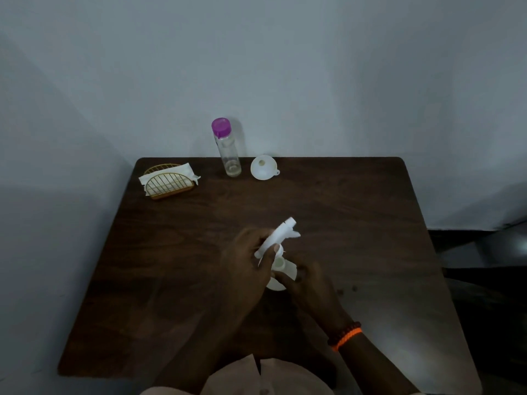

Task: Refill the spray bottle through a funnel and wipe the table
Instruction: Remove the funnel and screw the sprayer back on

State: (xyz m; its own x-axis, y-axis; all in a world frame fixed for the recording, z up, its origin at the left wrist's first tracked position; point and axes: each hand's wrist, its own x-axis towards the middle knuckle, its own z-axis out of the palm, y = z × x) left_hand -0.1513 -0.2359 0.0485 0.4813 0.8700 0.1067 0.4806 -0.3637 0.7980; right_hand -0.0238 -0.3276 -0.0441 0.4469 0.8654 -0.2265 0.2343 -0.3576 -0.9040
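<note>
Near the middle of the dark wooden table (356, 223), the left hand (245, 260) grips the white plastic spray head (281, 236), lifted off the white spray bottle (281, 273). The right hand (310, 289) holds this bottle. A clear purple-capped bottle (226, 146), a white plastic funnel (263, 167) and a gold wire napkin holder (168, 182) stand along the far edge.

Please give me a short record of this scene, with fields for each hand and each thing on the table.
left hand: grips the spray head, lifted off
right hand: holds the spray bottle upright, neck open
funnel: lies at table's far edge
clear bottle: stands left of funnel, purple cap on
napkin holder: far left, holds napkins
table: dark wood
</note>
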